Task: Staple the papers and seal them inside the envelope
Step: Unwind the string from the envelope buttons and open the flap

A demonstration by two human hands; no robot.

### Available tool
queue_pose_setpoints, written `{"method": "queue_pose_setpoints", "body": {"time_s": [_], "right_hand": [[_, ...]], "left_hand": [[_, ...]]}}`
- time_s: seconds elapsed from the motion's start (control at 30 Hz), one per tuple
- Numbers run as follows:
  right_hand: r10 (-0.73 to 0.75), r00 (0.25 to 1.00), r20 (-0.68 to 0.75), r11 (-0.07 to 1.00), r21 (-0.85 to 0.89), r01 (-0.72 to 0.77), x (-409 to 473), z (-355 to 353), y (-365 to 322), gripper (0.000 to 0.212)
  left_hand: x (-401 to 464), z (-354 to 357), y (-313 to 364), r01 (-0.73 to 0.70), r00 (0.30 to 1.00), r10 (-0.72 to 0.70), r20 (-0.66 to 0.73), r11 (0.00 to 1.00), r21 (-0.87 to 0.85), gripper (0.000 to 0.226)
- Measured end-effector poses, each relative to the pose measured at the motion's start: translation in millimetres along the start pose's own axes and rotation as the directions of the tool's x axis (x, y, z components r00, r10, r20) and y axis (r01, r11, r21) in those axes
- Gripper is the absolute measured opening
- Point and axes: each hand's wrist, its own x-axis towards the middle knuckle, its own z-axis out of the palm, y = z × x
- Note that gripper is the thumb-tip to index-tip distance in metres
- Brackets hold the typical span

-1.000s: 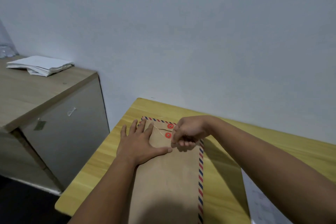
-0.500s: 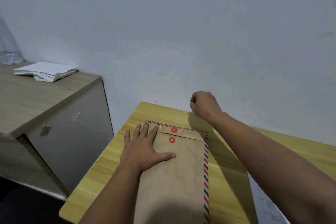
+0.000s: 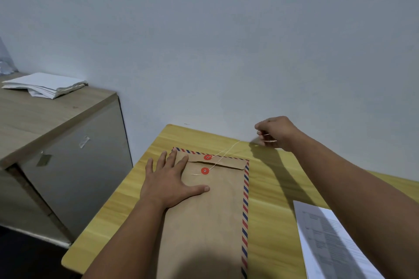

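Envelope (image 3: 204, 222) lies flat on the tabletop (image 3: 272, 188), flap down. String (image 3: 224, 153), at the buttons a second ago, now runs taut up-right to the right hand (image 3: 275, 132), which pinches it: probably unwinding. Left hand (image 3: 167, 184) presses flat, fingers spread. Wall close behind; printed sheet (image 3: 328, 240) right, tabletop edge left.

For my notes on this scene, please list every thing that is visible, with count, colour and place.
envelope: 1, brown, striped border, flat on table
discs: 2, red, on flap and body
string: 1, pale, from discs toward right hand
table: 1, yellow wood, by wall
printed sheet: 1, white, table's right side
cabinet: 1, grey-brown, left
paper stack: 1, white, on cabinet
left hand: flat on envelope
right hand: pinches string
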Motion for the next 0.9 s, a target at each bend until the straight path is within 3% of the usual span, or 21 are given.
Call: {"method": "queue_pose_setpoints", "body": {"time_s": [0.1,0.2,0.3,0.33,0.37,0.43,0.5,0.57,0.63,0.73,0.8,0.9], "right_hand": [[0.151,0.988,0.025,0.965,0.214,-0.153,-1,-14,3,0.005],[0.289,0.953,0.085,0.83,0.474,-0.294,0,-28,12,0.02],[0.256,0.965,0.052,0.651,0.729,-0.212,0,-38,23,0.012],[0.217,0.976,-0.022,0.667,0.733,-0.132,2,-40,26,0.005],[0.16,0.979,-0.129,0.759,0.65,-0.038,1,-39,29,0.002],[-0.022,0.958,-0.287,0.952,0.288,0.108,-1,-32,36,0.013],[-0.221,0.938,-0.266,0.975,-0.06,0.212,-9,-18,42,0.018],[-0.429,0.895,-0.125,0.841,-0.418,0.345,-15,-2,51,0.021],[-0.522,0.849,0.083,0.658,-0.593,0.464,-20,16,59,0.029],[-0.397,0.823,0.407,0.368,-0.751,0.549,-26,48,66,0.054],[-0.351,0.8,0.486,0.201,-0.795,0.572,-27,68,68,0.053],[-0.426,0.783,0.453,0.125,-0.828,0.547,-25,82,69,0.033]], "left_hand": [[0,0,0,-0.002,1.0,0.002,-0.001,1.0,-0.004,0.131],[-1,0,0,-0.003,1.0,0.003,-0.003,1.0,-0.006,0.131],[-1,0,0,-0.009,1.0,0.009,-0.012,1.0,-0.012,0.131],[-2,0,0,-0.012,1.0,0.011,-0.023,1.0,-0.027,0.131],[-2,1,0,-0.016,0.999,0.014,-0.041,0.998,-0.053,0.13],[-2,2,-1,-0.029,0.996,0.019,-0.085,0.993,-0.117,0.122],[-2,2,-1,-0.052,0.992,0.036,-0.117,0.989,-0.138,0.105],[-3,2,-2,-0.069,0.99,0.053,-0.134,0.991,-0.116,0.092],[-3,3,-3,-0.074,0.99,0.062,-0.129,0.993,-0.091,0.096],[-2,4,-3,-0.074,0.992,0.068,-0.109,0.996,-0.049,0.111],[-2,4,-2,-0.075,0.993,0.072,-0.097,0.997,-0.031,0.115],[-2,3,-1,-0.09,0.993,0.089,-0.083,0.996,-0.01,0.114]]}}
